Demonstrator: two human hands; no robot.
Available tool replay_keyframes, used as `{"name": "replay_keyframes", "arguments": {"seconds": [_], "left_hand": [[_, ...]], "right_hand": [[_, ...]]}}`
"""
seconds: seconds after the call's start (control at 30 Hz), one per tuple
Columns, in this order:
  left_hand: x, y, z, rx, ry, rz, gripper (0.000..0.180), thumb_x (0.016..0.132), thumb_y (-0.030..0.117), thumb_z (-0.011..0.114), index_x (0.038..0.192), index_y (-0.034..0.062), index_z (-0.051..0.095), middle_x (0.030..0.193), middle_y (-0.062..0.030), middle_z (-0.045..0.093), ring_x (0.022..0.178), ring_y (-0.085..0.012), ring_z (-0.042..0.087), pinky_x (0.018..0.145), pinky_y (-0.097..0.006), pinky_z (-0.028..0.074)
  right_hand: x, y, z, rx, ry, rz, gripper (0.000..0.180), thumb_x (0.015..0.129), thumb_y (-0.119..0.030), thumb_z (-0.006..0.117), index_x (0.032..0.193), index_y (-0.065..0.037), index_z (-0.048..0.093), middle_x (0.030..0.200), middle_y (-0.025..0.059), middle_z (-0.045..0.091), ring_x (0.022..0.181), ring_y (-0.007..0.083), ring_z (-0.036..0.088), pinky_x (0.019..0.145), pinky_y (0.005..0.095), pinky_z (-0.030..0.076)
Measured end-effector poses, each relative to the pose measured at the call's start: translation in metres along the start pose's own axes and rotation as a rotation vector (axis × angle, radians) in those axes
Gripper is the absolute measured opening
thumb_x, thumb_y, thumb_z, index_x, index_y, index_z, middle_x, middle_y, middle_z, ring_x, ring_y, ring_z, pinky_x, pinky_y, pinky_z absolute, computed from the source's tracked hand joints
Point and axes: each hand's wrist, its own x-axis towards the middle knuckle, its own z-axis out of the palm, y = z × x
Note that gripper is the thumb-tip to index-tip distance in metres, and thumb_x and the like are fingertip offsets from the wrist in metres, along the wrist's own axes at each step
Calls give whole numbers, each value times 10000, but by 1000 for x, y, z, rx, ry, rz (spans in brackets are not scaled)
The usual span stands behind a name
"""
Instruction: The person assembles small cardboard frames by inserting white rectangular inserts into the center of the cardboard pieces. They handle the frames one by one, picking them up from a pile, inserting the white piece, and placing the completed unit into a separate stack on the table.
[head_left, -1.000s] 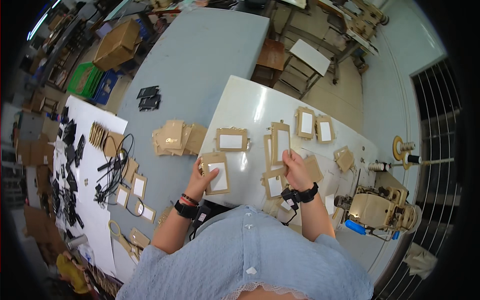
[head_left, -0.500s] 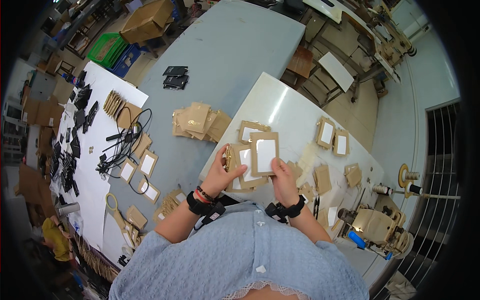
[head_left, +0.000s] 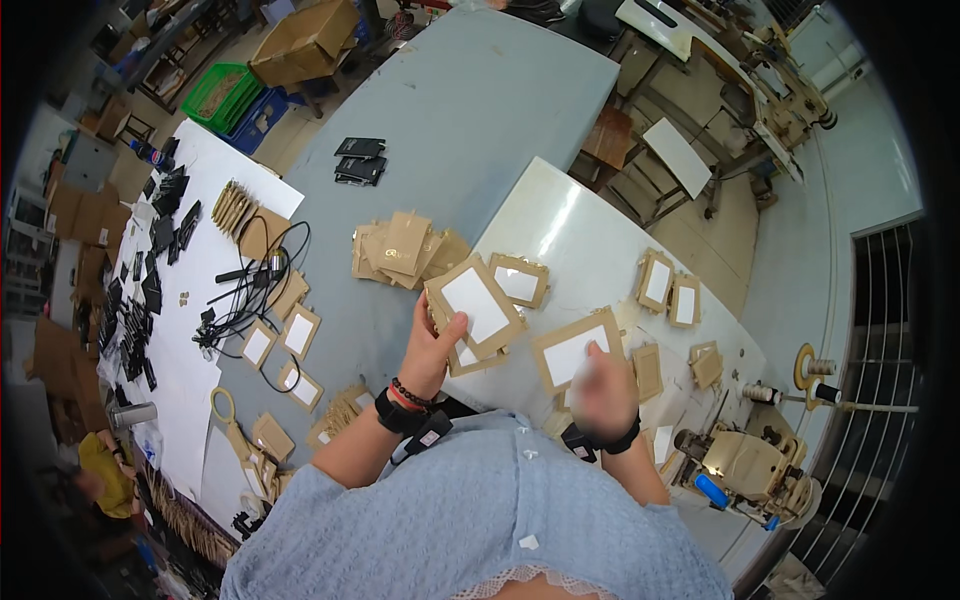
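Note:
My left hand [head_left: 428, 358] grips a small stack of tan card holders [head_left: 474, 304], the top one tilted with its white window facing up and my thumb along its edge. Apart from it, to the right, my right hand [head_left: 608, 392] pinches a single tan card holder [head_left: 566, 352] with a white window. That hand is partly blurred, its thumb lying over the holder. Just beyond the two hands another windowed card holder [head_left: 520, 281] rests on the white table. A loose heap of tan pieces [head_left: 405, 243] lies farther off to the left.
More windowed holders [head_left: 656, 280] lie to the right on the white table [head_left: 545, 215], near a sewing machine [head_left: 755, 455] and thread spools [head_left: 825, 370]. Black cables [head_left: 262, 300], scissors [head_left: 223, 403] and black pieces [head_left: 358, 162] are on the left side. A person [head_left: 105, 475] is at far left.
My hands have drawn apart. The right one has taken a card holder away from the stack, to the right and nearer me. The left hand's stack has tilted.

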Motion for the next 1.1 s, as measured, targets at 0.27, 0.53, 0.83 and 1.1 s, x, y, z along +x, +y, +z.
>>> {"name": "replay_keyframes", "arguments": {"seconds": [0.27, 0.53, 0.83, 1.1], "left_hand": [[2, -5, 11, -28, 94, 167, 810, 878, 262, 689, 1455, 42, 166, 1348, -118, 434, 1215, -192, 441, 1034, -344, 362], [14, -20, 29, 104, 217, 357, 874, 831, 79, 693, 1472, 66, 100, 1408, -142, 372, 1280, -225, 401, 1073, -364, 332], [9, -21, 20, 114, 117, 304, 857, 821, -4, 651, 1475, 73, 103, 1405, -129, 372, 1286, -222, 396, 1066, -353, 348], [3, -8, 4, 233, -7, 164, 836, 836, 87, 682, 1469, 31, 138, 1352, -135, 431, 1230, -222, 450, 1021, -345, 397]], "right_hand": [[-4, 8, 41, -92, -79, -129, 421, 943, -164, 560, 1310, -55, 385, 1180, 67, 544, 1102, 186, 545, 935, 345, 481], [31, 44, 60, -2, -58, -50, 304, 978, -231, 529, 1227, -65, 475, 1133, 35, 583, 996, 117, 548, 910, 298, 407], [38, 54, 52, -267, -137, -118, 469, 893, -231, 685, 1250, 5, 495, 1144, 51, 607, 1000, 102, 564, 893, 267, 446], [32, 41, 47, -282, -197, -375, 366, 909, -141, 653, 1210, -31, 477, 1075, 14, 590, 953, 79, 537, 844, 235, 435]]}}
